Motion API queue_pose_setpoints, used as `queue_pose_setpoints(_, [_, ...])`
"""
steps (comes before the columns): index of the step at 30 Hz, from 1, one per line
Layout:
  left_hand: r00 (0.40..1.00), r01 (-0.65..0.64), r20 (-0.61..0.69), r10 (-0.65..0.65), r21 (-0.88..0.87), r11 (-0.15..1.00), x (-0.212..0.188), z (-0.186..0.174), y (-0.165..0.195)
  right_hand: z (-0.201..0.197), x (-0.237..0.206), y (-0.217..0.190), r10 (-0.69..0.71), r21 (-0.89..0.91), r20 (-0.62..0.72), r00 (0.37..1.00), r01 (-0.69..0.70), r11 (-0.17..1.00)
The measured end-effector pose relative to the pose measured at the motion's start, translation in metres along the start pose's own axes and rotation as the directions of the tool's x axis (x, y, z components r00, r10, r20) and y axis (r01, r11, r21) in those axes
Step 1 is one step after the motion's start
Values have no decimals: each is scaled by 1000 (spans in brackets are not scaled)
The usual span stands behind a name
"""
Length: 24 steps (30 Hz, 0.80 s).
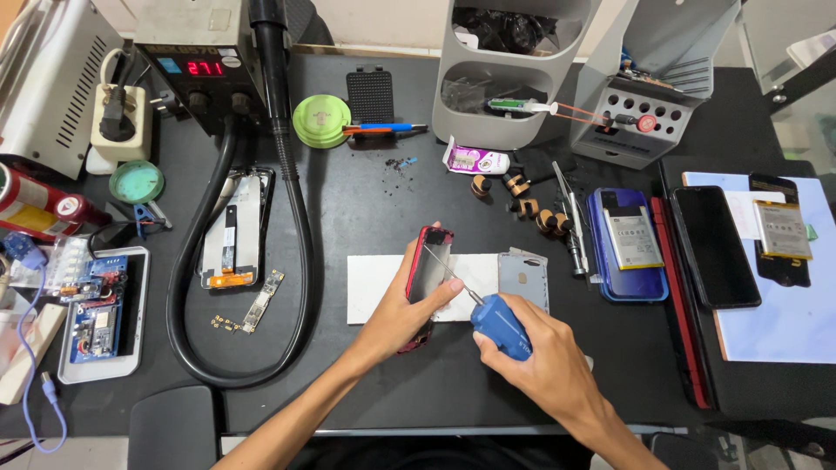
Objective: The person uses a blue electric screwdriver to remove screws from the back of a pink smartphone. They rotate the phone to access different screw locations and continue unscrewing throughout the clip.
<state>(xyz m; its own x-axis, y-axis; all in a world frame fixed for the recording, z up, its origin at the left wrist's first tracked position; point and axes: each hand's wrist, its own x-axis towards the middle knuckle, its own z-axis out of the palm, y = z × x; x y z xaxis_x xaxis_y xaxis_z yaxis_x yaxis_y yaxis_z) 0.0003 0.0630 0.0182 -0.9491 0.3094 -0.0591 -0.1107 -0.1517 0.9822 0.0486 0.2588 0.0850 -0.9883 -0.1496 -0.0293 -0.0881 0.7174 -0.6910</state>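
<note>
My left hand [396, 315] grips a red-framed phone [430, 265] and tilts it up over a white mat [373, 287] at the middle of the black bench. In my right hand [544, 361] is a blue-handled screwdriver [498, 324]. Its thin metal shaft points up and left, and the tip rests on the phone's open back. A grey back cover [523, 278] lies flat just right of the phone.
A black hose [296, 209] loops from the hot-air station [196, 65] at the left, around an opened phone [235, 228] and a small circuit board [263, 300]. Further phones and batteries [629, 239] lie at the right. Grey organiser bins [509, 70] stand at the back.
</note>
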Motion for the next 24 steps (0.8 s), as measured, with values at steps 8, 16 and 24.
queue_pose_setpoints(8, [995, 101, 16, -101, -41, 994, 1, -1, 2, 4, 8, 6, -44, 21, -49, 998, 45, 999])
queue_pose_setpoints(16, [974, 226, 83, -211, -412, 883, 7, -22, -7, 11, 10, 24, -54, 145, -39, 998, 60, 988])
queue_pose_setpoints(24, [965, 260, 122, -230, -509, 820, 4, -27, -15, 25, 10, 29, 84, 403, 309, 947, -211, 890])
